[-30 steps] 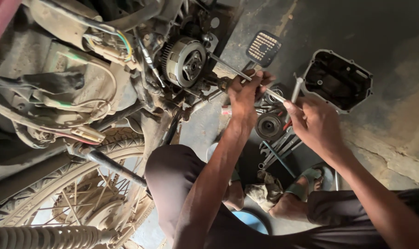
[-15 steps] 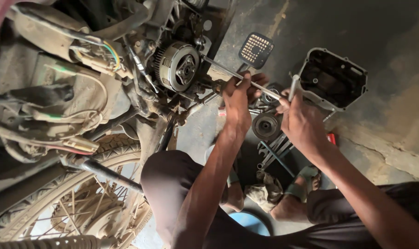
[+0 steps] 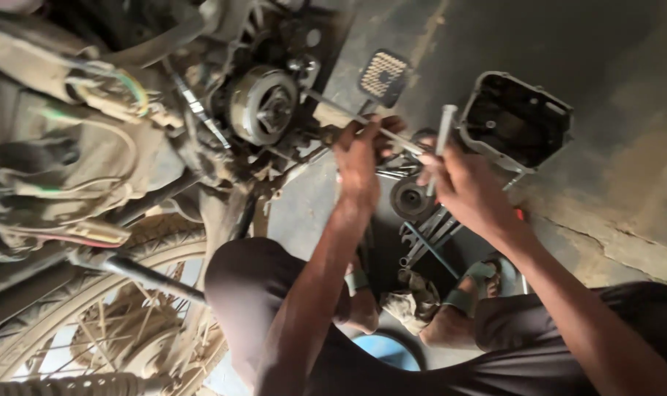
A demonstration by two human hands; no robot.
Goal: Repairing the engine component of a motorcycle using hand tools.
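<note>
Since a second ago my view has swung right and closer, so the round finned rotor (image 3: 264, 104) on the motorcycle engine (image 3: 201, 110) now sits left of centre, and my right hand (image 3: 465, 187) has risen with its tool. My left hand (image 3: 359, 158) is wrapped shut around a long thin steel rod (image 3: 363, 122) that runs from just below the rotor out toward my right hand. My right fingers are curled tight on the shaft of a pale metal T-handled wrench (image 3: 442, 136), which stands nearly upright above my knuckles, just beside the rod's outer end. I judge the step to be working a long fastener or shaft at the engine's side; the next move seems to call for a steady left grip while the wrench is seated square on its end. The rotor is dull, ribbed metal; the engine is caked in dust and oil. On the stained concrete floor (image 3: 627, 183) lie a black, hollow engine cover (image 3: 520, 121), a round grey part (image 3: 410, 199) and several slim spanners (image 3: 429, 235). The dusty spoked wheel (image 3: 91, 323) fills the lower left.
</note>
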